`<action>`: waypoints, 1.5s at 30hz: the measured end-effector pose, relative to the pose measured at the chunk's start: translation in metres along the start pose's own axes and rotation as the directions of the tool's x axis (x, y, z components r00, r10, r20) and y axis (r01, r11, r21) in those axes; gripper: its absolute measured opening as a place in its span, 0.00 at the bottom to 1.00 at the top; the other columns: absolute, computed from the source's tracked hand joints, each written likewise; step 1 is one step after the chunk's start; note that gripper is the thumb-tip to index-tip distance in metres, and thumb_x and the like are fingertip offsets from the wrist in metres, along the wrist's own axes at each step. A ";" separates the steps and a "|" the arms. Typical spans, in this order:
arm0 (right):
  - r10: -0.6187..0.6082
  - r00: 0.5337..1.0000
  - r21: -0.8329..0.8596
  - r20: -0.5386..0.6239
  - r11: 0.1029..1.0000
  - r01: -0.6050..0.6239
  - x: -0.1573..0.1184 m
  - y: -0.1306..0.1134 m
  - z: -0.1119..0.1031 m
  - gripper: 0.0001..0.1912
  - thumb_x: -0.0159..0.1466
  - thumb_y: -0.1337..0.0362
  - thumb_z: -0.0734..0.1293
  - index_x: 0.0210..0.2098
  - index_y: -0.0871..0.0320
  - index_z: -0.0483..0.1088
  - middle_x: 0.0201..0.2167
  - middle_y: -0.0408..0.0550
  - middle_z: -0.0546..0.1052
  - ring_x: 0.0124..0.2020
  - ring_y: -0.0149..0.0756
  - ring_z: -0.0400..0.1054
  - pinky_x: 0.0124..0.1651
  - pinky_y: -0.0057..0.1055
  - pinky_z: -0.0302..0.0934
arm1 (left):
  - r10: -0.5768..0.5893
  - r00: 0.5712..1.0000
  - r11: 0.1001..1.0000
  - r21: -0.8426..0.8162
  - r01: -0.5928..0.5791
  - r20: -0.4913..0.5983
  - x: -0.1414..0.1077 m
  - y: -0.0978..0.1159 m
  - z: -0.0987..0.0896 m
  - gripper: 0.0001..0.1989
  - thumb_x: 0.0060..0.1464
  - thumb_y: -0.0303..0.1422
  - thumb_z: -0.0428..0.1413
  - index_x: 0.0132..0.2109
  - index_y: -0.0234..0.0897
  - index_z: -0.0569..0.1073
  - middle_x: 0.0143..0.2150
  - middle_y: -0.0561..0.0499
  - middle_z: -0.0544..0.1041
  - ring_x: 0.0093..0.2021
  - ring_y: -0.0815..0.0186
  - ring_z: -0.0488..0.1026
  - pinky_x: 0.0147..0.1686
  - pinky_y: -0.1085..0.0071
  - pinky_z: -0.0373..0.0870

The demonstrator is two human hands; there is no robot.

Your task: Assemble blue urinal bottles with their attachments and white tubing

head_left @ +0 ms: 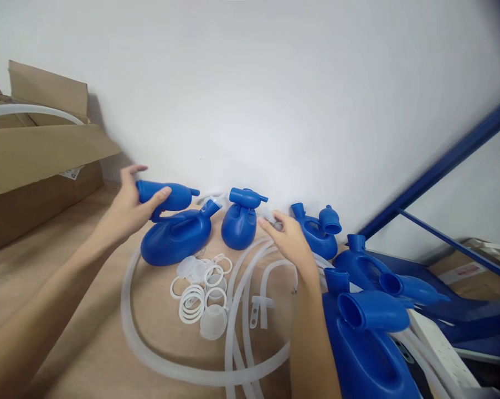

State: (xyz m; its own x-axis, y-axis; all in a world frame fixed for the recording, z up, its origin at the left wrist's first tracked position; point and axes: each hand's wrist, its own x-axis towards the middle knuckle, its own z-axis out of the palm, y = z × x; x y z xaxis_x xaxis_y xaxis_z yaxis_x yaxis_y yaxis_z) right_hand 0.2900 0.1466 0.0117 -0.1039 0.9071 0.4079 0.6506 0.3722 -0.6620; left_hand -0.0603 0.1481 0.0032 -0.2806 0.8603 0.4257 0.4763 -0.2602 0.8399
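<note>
My left hand [129, 202] grips a blue funnel-shaped cup [173, 197] with a narrow spout, thumb across its near side and index finger lifted off. Just below it, a blue urinal bottle [177, 238] with a loop handle lies with its neck toward the right. A second blue bottle [238, 227] stands in the middle, another spouted cup [245, 197] resting on top. To its right, my right hand [289, 235] has closed fingers around a small translucent plastic piece [278, 224], its shape mostly hidden. White rings [191, 303] and translucent discs [213, 322] lie in front of the bottles.
Coiled translucent hoses [170, 372] spread over the brown surface. Several more blue bottles [366, 349] with cups stand on the right, beside a blue metal frame [441, 166]. An open cardboard box [46, 205] is at the left. A white wall [250, 100] rises behind.
</note>
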 end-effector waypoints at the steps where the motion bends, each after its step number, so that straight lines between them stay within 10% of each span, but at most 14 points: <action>1: -0.004 0.997 -0.047 0.081 0.999 0.007 0.001 0.000 0.006 0.18 0.68 0.50 0.67 0.30 0.56 0.68 0.24 0.36 0.64 0.27 0.30 0.57 0.33 0.29 0.51 | -0.014 0.998 0.998 0.061 0.011 0.054 0.001 -0.004 0.004 0.37 0.59 0.54 0.59 0.68 0.44 0.60 0.46 0.46 0.75 0.40 0.51 0.77 0.35 0.53 0.78; 4: -0.016 0.974 -0.125 0.226 0.991 0.045 0.004 0.004 0.027 0.10 0.69 0.58 0.66 0.44 0.57 0.74 0.34 0.42 0.74 0.34 0.35 0.67 0.42 0.32 0.58 | 0.032 0.999 0.959 0.280 -0.038 0.029 -0.005 -0.007 0.018 0.31 0.62 0.51 0.54 0.66 0.42 0.65 0.49 0.43 0.72 0.44 0.50 0.77 0.50 0.48 0.76; 10: -0.051 0.947 -0.106 0.318 0.990 0.089 0.007 0.021 0.055 0.26 0.69 0.69 0.63 0.66 0.56 0.65 0.58 0.55 0.74 0.61 0.44 0.67 0.65 0.42 0.58 | 0.175 0.981 0.869 0.455 -0.195 0.087 -0.032 -0.010 0.054 0.25 0.66 0.42 0.51 0.66 0.39 0.65 0.58 0.37 0.63 0.52 0.46 0.75 0.57 0.45 0.73; 16: 0.025 0.936 -0.095 0.351 0.995 0.009 0.006 0.026 0.060 0.23 0.70 0.66 0.65 0.63 0.57 0.69 0.51 0.54 0.73 0.47 0.41 0.73 0.52 0.39 0.68 | 0.297 0.928 0.807 0.459 -0.371 0.226 -0.043 -0.023 0.076 0.27 0.67 0.35 0.47 0.70 0.33 0.59 0.65 0.32 0.60 0.58 0.45 0.74 0.59 0.48 0.72; 22: 0.074 0.954 -0.199 0.289 0.980 -0.016 0.005 0.022 0.055 0.22 0.71 0.59 0.66 0.63 0.53 0.70 0.51 0.52 0.71 0.47 0.41 0.72 0.57 0.40 0.65 | 0.214 0.914 0.740 0.554 -0.382 0.344 -0.039 -0.002 0.051 0.30 0.63 0.45 0.57 0.70 0.45 0.65 0.58 0.41 0.77 0.52 0.45 0.78 0.49 0.56 0.75; 28: 0.087 0.921 -0.247 0.380 0.969 0.010 0.005 0.017 0.054 0.16 0.71 0.57 0.67 0.55 0.55 0.74 0.44 0.49 0.79 0.45 0.43 0.74 0.50 0.35 0.63 | 0.179 0.964 0.604 0.751 -0.266 0.198 -0.044 -0.004 0.054 0.31 0.58 0.58 0.59 0.56 0.38 0.74 0.47 0.36 0.79 0.43 0.41 0.78 0.37 0.57 0.71; 32: 0.084 0.892 -0.251 0.445 0.967 0.034 0.003 0.017 0.053 0.14 0.70 0.54 0.68 0.52 0.53 0.74 0.42 0.47 0.81 0.43 0.43 0.75 0.44 0.32 0.62 | 0.302 0.937 0.710 0.614 -0.345 0.177 -0.022 -0.044 0.067 0.32 0.52 0.62 0.60 0.48 0.37 0.73 0.56 0.34 0.73 0.56 0.40 0.73 0.50 0.53 0.72; 37: 0.064 0.855 -0.262 0.514 0.961 0.086 0.002 0.016 0.049 0.14 0.71 0.52 0.67 0.50 0.53 0.73 0.38 0.46 0.81 0.38 0.41 0.75 0.39 0.32 0.61 | 0.096 0.974 0.941 0.300 -0.156 0.204 0.005 -0.076 0.068 0.42 0.43 0.64 0.62 0.55 0.37 0.67 0.61 0.35 0.73 0.61 0.44 0.71 0.60 0.52 0.68; 45: 0.073 0.820 -0.258 0.568 0.962 0.092 0.000 0.016 0.047 0.14 0.70 0.53 0.68 0.51 0.53 0.73 0.41 0.47 0.82 0.40 0.42 0.75 0.41 0.33 0.62 | -0.028 0.954 0.817 0.557 -0.150 0.298 0.012 -0.069 0.072 0.52 0.40 0.66 0.61 0.68 0.42 0.67 0.62 0.34 0.69 0.66 0.33 0.63 0.63 0.41 0.60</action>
State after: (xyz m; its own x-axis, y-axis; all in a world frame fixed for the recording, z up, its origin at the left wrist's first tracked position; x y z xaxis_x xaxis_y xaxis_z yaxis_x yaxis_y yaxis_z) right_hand 0.2649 0.1619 -0.0280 -0.4646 0.8827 -0.0711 0.8099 0.3911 -0.4370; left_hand -0.0366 0.2080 -0.0732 -0.0324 0.9588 0.2821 0.8954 -0.0976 0.4345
